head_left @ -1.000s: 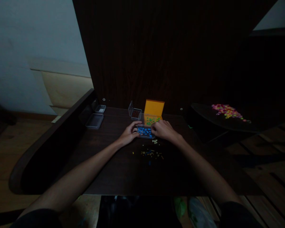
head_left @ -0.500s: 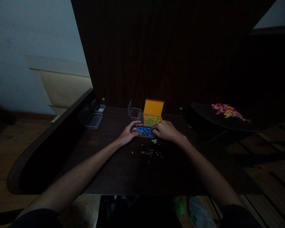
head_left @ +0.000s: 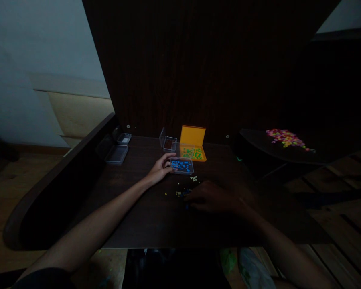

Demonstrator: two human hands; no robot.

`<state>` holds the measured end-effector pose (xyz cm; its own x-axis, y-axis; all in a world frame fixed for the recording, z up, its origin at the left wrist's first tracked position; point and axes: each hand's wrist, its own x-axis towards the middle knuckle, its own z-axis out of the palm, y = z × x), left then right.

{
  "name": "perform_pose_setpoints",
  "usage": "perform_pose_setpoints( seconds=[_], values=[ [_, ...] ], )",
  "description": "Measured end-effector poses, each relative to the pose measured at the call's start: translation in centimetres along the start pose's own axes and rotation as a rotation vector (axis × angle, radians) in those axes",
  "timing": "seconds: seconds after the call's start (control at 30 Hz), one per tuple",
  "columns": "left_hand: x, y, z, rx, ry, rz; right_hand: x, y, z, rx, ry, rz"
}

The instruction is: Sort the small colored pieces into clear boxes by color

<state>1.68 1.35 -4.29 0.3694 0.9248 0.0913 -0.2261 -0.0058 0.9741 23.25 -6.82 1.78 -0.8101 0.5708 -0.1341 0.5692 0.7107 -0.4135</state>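
From my end of the feed, the change is in the right hand [head_left: 209, 197]: half a second ago its fingers were at the right end of the clear hinged box [head_left: 183, 173], and now it is down on the near side of that box, over the loose mixed pile [head_left: 179, 194] of small yellowish and dark blue blocks. It is dark and blurred, with the fingers curled downward, so I cannot tell whether it has pinched a block or is only touching the pile. The left hand [head_left: 161, 166] has not let go: thumb and fingers grasp the left end of the box, which sits on the dark tabletop [head_left: 132, 224] with its lid up on the far side and a scatter of blue blocks [head_left: 182, 164] inside. I judge that the work has shifted from the box to the loose pile, leaving the left hand alone to steady the box

A cluster of pale blocks [head_left: 193, 178] lies just on the near side of the box, apart from the mixed pile. Beyond the box, I see the open orange-yellow case [head_left: 193, 135] with green blocks [head_left: 198, 154] in it, and a smaller clear box [head_left: 162, 138] of dark reddish pieces stands farther off to its left
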Motion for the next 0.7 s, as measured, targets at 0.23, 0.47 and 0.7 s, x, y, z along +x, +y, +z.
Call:
perform_pose_setpoints(
  seconds=[0.23,0.47,0.7],
  values=[
    [0.2,-0.3,-0.3,0.002,0.006,0.002,-0.1,0.4,1.5,-0.009,0.022,0.024],
    [0.3,-0.5,-0.4,-0.031,0.016,-0.010,0.6,-0.3,1.3,-0.053,-0.002,0.018],
    [0.2,-0.4,-0.3,-0.042,0.015,-0.011,0.8,0.1,-0.4,-0.017,0.174,0.020]
  ],
)
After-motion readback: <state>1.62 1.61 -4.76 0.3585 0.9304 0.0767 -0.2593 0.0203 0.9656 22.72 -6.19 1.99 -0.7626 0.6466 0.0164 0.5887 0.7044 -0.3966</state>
